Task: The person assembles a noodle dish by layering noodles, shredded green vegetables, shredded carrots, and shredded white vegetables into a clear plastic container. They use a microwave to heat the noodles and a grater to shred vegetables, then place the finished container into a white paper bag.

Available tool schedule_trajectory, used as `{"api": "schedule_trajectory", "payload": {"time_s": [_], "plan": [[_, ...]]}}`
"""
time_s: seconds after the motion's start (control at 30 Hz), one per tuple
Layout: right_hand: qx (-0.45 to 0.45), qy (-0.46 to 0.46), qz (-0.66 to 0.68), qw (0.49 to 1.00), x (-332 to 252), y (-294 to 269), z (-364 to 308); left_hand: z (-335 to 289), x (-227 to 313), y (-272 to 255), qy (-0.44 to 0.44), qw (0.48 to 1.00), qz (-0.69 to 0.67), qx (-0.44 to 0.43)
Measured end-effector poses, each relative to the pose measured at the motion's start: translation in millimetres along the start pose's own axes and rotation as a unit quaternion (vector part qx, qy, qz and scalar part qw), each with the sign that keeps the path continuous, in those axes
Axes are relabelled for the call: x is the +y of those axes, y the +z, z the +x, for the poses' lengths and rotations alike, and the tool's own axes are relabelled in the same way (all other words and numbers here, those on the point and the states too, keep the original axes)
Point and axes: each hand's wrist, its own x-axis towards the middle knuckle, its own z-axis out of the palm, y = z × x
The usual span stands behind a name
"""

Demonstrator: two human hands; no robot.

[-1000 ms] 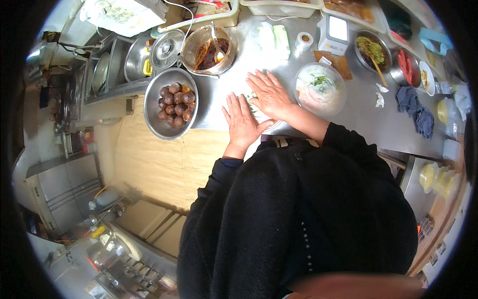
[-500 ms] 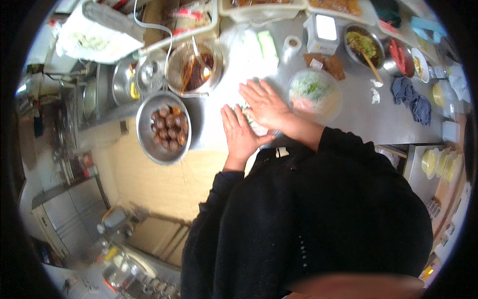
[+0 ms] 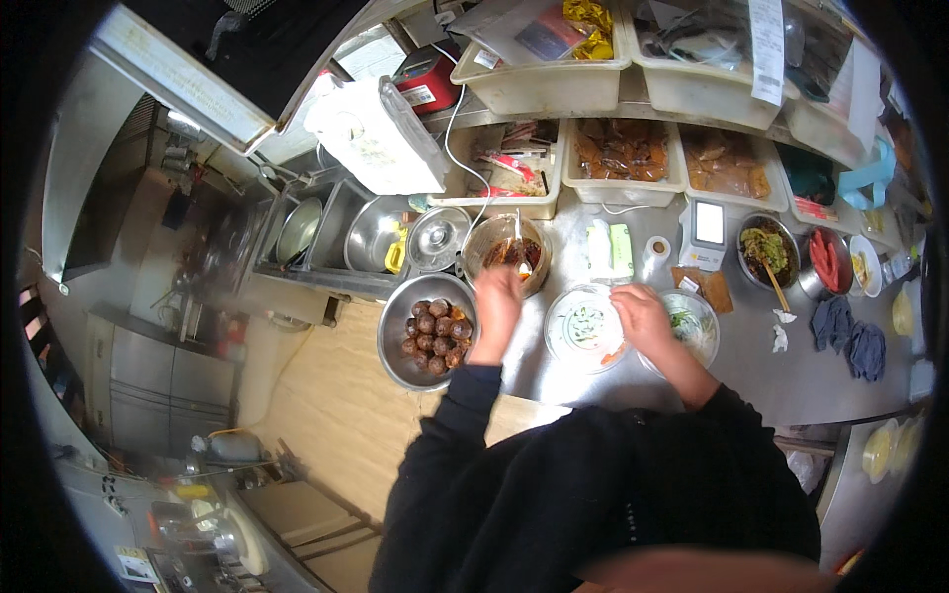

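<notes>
Over the steel counter, my right hand [image 3: 645,324] has its fingers curled at the rim of a round clear plastic container [image 3: 578,341] with white and green food in it. A second round container [image 3: 700,326] with green bits stands partly behind that wrist. My left hand [image 3: 497,308] is raised and blurred between the container and a steel bowl of dark round balls [image 3: 432,338]; its fingers are too smeared to read. Just beyond it stands a pot of dark red-brown sauce [image 3: 489,249] with a pale-handled spoon [image 3: 518,229] in it.
Farther back are a green-and-white packet [image 3: 611,252], a white roll [image 3: 654,255] and a scale-like device [image 3: 704,235]. At right stand a steel bowl with chopsticks [image 3: 766,247] and a dark cloth [image 3: 850,336]. Plastic bins [image 3: 623,193] line the back; a sink [image 3: 341,232] is left.
Both hands were flat together on a pale thing at the counter's front. They are now apart: the left beside the sauce pot, the right at the container's rim. The view has shifted.
</notes>
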Motion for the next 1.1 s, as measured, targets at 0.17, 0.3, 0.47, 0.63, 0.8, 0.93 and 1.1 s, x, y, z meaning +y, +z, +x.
{"api": "schedule_trajectory", "payload": {"time_s": [0.17,0.3,0.47,0.63,0.8,0.93,1.1], "plan": [[0.031,0.059,-0.006,0.998,-14,-49,-25,149,-59,-54,-0.04,0.994,0.047,0.089],[0.045,0.09,-0.018,0.995,-16,-67,-44,263,-99,-67,-0.084,0.956,0.198,0.2],[0.034,0.083,-0.072,0.993,-20,-79,-62,334,-113,-72,-0.138,0.958,0.219,0.122],[0.044,0.078,-0.092,0.992,-21,-87,-78,327,-101,-61,-0.102,0.948,0.265,0.143],[0.053,0.092,-0.08,0.991,-18,-86,-86,317,-90,-72,-0.057,0.934,0.301,0.181],[0.035,0.088,-0.083,0.992,-14,-83,-86,308,-80,-94,-0.043,0.955,0.235,0.176],[0.04,0.082,-0.07,0.993,-14,-83,-84,299,-71,-109,-0.061,0.935,0.324,0.13]]}}
